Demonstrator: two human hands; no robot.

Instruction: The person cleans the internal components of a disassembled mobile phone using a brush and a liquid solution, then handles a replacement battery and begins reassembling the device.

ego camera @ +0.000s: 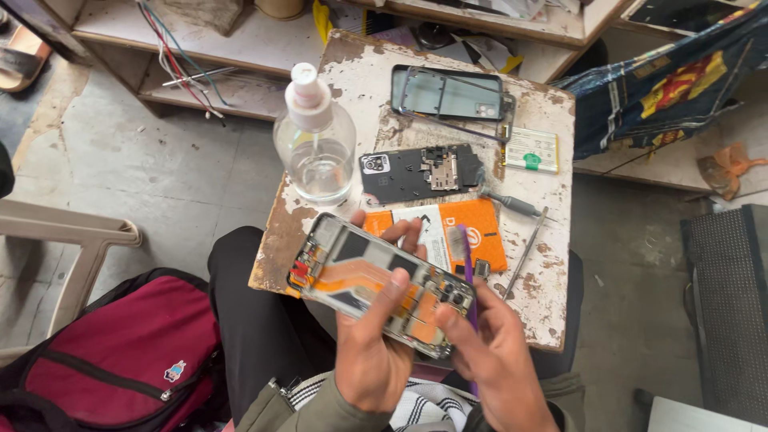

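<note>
My left hand (374,344) grips an opened phone body (352,272) with orange flex cables showing, thumb laid across its middle. My right hand (496,360) holds a thin purple pry tool (467,272) upright against the phone's right end, near the camera area. Both hands hover over the near edge of a small worn white table (360,88). On the table lie a black inner phone cover (420,172), an empty phone frame (448,92), a white battery (532,150) and an orange and white card (460,232).
A clear pump bottle of liquid (315,136) stands at the table's left. A screwdriver (512,204) and a thin metal rod (528,252) lie at the right. A maroon backpack (120,360) sits on the floor left, beside a plastic chair (72,236). Shelves with wires (180,56) stand behind.
</note>
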